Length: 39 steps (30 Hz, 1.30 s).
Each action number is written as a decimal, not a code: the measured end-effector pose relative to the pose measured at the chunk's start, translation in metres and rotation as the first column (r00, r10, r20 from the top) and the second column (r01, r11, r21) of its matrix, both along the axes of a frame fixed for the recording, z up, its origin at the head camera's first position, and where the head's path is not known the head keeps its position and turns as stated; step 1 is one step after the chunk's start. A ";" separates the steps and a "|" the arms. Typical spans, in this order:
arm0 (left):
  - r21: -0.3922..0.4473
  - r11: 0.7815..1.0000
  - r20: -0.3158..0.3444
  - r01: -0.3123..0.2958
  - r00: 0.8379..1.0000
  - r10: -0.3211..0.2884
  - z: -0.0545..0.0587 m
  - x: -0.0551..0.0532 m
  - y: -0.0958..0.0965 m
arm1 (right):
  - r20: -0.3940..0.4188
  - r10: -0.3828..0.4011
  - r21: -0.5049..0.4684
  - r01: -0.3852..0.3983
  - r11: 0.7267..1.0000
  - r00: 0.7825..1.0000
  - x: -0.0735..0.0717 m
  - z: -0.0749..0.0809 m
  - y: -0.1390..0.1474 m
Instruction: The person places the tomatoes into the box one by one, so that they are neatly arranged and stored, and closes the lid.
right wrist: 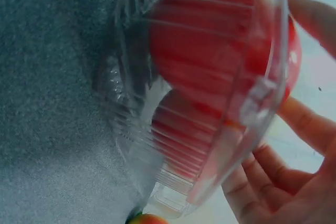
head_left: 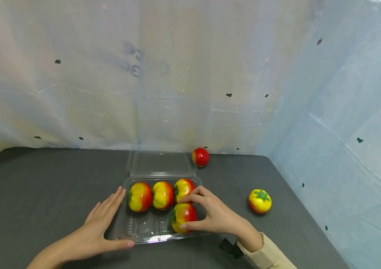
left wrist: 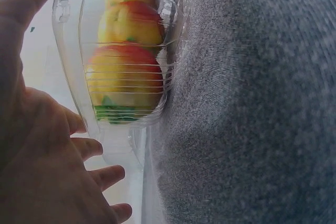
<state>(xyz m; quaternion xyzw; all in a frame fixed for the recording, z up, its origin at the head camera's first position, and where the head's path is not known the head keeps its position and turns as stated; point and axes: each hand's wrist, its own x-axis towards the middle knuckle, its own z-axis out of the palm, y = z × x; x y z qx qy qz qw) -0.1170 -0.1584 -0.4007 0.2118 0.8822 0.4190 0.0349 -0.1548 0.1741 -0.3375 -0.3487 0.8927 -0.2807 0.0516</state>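
A clear plastic clamshell box [head_left: 143, 231] lies with its lid [head_left: 161, 163] folded back. Three glossy red-and-yellow fruits, persimmon-like with green leafy tops, sit in its back row: the left fruit [head_left: 140, 197], middle fruit [head_left: 163, 195] and right fruit [head_left: 184, 189]. In the front right part, my right hand [head_left: 212, 213] grips another persimmon-like fruit [head_left: 184, 217] between thumb and fingers. Through the box wall, the right wrist view shows this fruit's red side [right wrist: 205, 40]. My left hand [head_left: 97, 228] has its fingers spread along the box's left side, the thumb at the front left corner.
Behind the box, beside the lid, a mostly red fruit [head_left: 200, 157] lies on the dark grey table [head_left: 42, 194]. Another yellow-and-red fruit [head_left: 260, 201] stands at the right, leafy top up. Pale plastic sheeting [head_left: 183, 74] hangs behind the table and along its right side.
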 end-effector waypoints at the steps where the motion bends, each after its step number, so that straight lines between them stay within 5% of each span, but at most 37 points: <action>1: 0.002 1.000 0.000 0.000 1.000 0.000 0.000 0.000 0.000 | 0.000 0.009 -0.003 -0.009 1.000 1.000 0.000 0.000 0.000; 18: 0.011 1.000 -0.015 0.002 1.000 -0.001 0.000 0.001 -0.001 | 0.035 -0.060 0.029 0.059 0.998 0.998 0.000 0.003 -0.003; 26: 0.012 1.000 0.005 -0.005 1.000 0.005 -0.001 0.001 0.000 | 0.162 -0.095 -0.074 0.109 0.991 0.982 -0.004 -0.002 -0.008; 39: 0.026 1.000 0.008 0.001 1.000 -0.001 -0.001 0.001 -0.001 | 0.059 0.062 -0.003 -0.062 0.998 0.996 -0.003 -0.002 -0.025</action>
